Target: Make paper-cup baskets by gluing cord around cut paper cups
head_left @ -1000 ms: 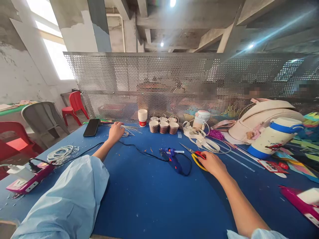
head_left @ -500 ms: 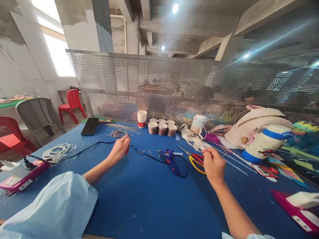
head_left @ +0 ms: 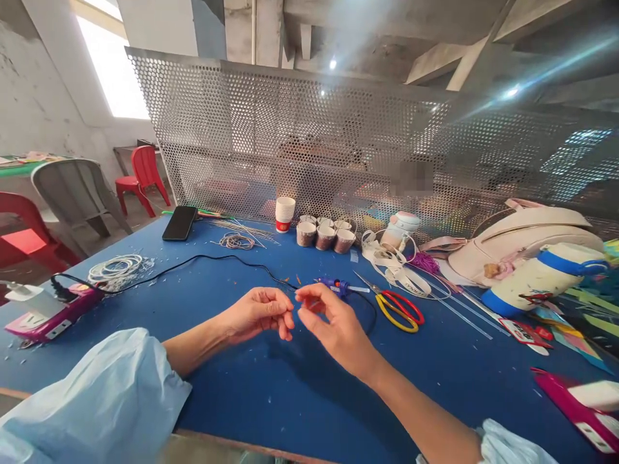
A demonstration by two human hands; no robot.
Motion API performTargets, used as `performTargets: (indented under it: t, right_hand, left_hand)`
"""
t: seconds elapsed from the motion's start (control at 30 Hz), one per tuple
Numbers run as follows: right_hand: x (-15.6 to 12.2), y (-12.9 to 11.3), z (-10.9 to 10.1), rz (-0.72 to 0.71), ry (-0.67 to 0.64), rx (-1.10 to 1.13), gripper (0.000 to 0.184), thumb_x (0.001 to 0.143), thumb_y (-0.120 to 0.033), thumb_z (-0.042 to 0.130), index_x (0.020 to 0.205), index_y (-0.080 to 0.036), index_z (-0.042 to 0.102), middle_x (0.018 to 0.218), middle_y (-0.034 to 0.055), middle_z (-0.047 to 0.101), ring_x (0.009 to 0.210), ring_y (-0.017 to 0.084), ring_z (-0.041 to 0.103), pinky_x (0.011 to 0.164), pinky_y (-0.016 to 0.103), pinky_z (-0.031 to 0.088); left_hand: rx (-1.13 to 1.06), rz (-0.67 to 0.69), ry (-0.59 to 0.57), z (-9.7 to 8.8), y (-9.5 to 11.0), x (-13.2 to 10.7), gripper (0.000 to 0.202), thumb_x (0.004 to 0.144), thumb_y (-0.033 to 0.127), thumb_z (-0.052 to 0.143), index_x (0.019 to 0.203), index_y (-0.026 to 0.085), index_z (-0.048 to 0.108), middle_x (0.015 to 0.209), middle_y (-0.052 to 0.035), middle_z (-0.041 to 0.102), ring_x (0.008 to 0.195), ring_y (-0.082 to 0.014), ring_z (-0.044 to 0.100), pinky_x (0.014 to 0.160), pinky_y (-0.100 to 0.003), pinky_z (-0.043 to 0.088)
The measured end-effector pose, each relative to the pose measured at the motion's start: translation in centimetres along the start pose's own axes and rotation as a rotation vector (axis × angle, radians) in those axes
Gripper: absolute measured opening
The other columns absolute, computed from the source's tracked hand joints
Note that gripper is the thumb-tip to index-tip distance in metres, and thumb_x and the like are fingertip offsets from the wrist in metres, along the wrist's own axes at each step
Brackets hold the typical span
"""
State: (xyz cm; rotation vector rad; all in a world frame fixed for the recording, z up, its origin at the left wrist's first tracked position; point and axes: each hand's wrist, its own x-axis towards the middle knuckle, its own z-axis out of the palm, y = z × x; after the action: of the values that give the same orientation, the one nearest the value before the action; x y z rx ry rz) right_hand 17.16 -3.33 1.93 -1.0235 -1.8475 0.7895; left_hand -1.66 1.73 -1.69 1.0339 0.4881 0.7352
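Note:
My left hand (head_left: pixel 258 312) and my right hand (head_left: pixel 331 325) meet above the middle of the blue table (head_left: pixel 271 393), fingertips almost touching. Both hands are pinched, holding something thin between them that is too small to make out. Just behind my right hand lies a blue glue gun (head_left: pixel 338 287) with its black cord (head_left: pixel 203 259) running left. Red-and-yellow scissors (head_left: pixel 399 309) lie to the right of my right hand.
A pink power strip (head_left: pixel 46 316) and white wire coil (head_left: pixel 116 265) sit at left; a phone (head_left: pixel 179 223), thin wires (head_left: pixel 236 240), paper cups (head_left: pixel 284 212) and small brown cups (head_left: pixel 325 236) stand by the perforated metal screen (head_left: pixel 309 142). Ribbon (head_left: pixel 396 267), a pale bag (head_left: pixel 522 238) and a flask (head_left: pixel 536 277) crowd the right.
My left hand came back from the wire pile at the far left, my right hand left the scissors, and both moved together to the table's middle. The camera tilted down.

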Motion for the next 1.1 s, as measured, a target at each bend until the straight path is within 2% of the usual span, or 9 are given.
performTargets:
  t: [0.13,0.33,0.47,0.53,0.63,0.77,0.9,1.03,1.1]
  right_hand:
    - [0.5,0.8,1.4,-0.09,-0.139,0.059,0.033,0.084,-0.028,0.067,0.117,-0.028,0.062,0.126,0.0052,0.055,0.114,0.02,0.057,0.093,0.034,0.05]
    - [0.5,1.7,3.2,-0.061,-0.116,0.158,0.025,0.095,-0.042,0.053,0.111,-0.032,0.069,0.124,0.0032,0.06,0.119,0.022,0.056,0.101,0.04,0.048]
    - [0.3,2.6,4.4,0.056,-0.03,0.359,0.033,0.098,-0.046,0.046,0.097,-0.027,0.074,0.115,0.0039,0.067,0.082,0.016,0.068,0.072,0.033,0.058]
    - [0.1,3.3,4.7,0.16,-0.031,0.511,0.037,0.097,-0.048,0.045,0.096,-0.023,0.073,0.103,0.0053,0.07,0.055,0.01,0.062,0.049,0.027,0.053]
    - [-0.2,4.0,4.5,0.231,-0.102,0.691,0.037,0.097,-0.048,0.046,0.103,-0.021,0.071,0.102,0.007,0.071,0.044,0.008,0.058,0.039,0.024,0.046]
    - [-0.6,3.9,3.7,0.1,-0.125,0.488,0.031,0.098,-0.044,0.047,0.112,-0.027,0.069,0.131,0.0071,0.061,0.066,0.012,0.067,0.066,0.034,0.058]
    - [-0.8,3.6,3.4,-0.064,-0.073,0.215,0.026,0.096,-0.039,0.053,0.113,-0.028,0.07,0.124,0.0057,0.066,0.112,0.022,0.061,0.101,0.044,0.047]
    - [-0.9,3.9,3.9,-0.02,-0.01,0.288,0.03,0.099,-0.04,0.047,0.101,-0.026,0.073,0.109,0.0064,0.072,0.108,0.022,0.064,0.098,0.044,0.049]
    - [-0.8,4.2,4.2,0.092,-0.03,0.467,0.033,0.098,-0.044,0.047,0.094,-0.024,0.073,0.108,0.0065,0.071,0.087,0.02,0.07,0.077,0.039,0.059]
  left_hand:
    - [-0.083,-0.014,-0.008,0.1,-0.3,-0.4,0.031,0.064,0.036,0.086,0.071,0.013,0.066,0.056,-0.0013,0.067,0.047,-0.0129,0.063,0.055,-0.026,0.055]
    - [-0.148,-0.067,-0.036,0.4,-1.0,-0.3,0.033,0.063,0.038,0.086,0.069,0.01,0.071,0.045,-0.0013,0.062,0.042,-0.0129,0.06,0.054,-0.027,0.056]
    - [-0.138,-0.086,0.001,0.9,-1.7,-0.3,0.032,0.072,0.039,0.081,0.077,0.009,0.071,0.048,-0.0031,0.064,0.047,-0.0144,0.064,0.06,-0.028,0.057]
    - [-0.13,-0.091,0.01,1.0,-2.0,-0.3,0.032,0.073,0.039,0.08,0.077,0.009,0.07,0.049,-0.0026,0.065,0.048,-0.0146,0.064,0.061,-0.029,0.057]
    - [-0.139,-0.099,-0.015,1.2,-2.1,-0.4,0.033,0.074,0.04,0.079,0.068,0.01,0.067,0.049,-0.0031,0.065,0.048,-0.0147,0.064,0.06,-0.028,0.057]
    - [-0.153,-0.096,-0.02,1.4,-2.2,-0.6,0.036,0.076,0.043,0.076,0.072,0.008,0.07,0.049,-0.0048,0.065,0.051,-0.0164,0.067,0.061,-0.028,0.057]
    - [-0.201,-0.101,-0.01,1.4,-2.3,-0.5,0.035,0.073,0.042,0.079,0.079,0.008,0.071,0.047,-0.0027,0.063,0.044,-0.0132,0.061,0.057,-0.028,0.057]
    - [-0.22,-0.173,-0.058,1.2,-2.6,-0.5,0.038,0.077,0.045,0.075,0.067,0.008,0.068,0.045,-0.002,0.06,0.042,-0.0134,0.06,0.056,-0.031,0.058]
    - [-0.216,-0.177,-0.073,1.1,-2.7,-0.5,0.04,0.078,0.043,0.075,0.061,0.009,0.064,0.049,-0.002,0.06,0.044,-0.0134,0.06,0.057,-0.033,0.059]
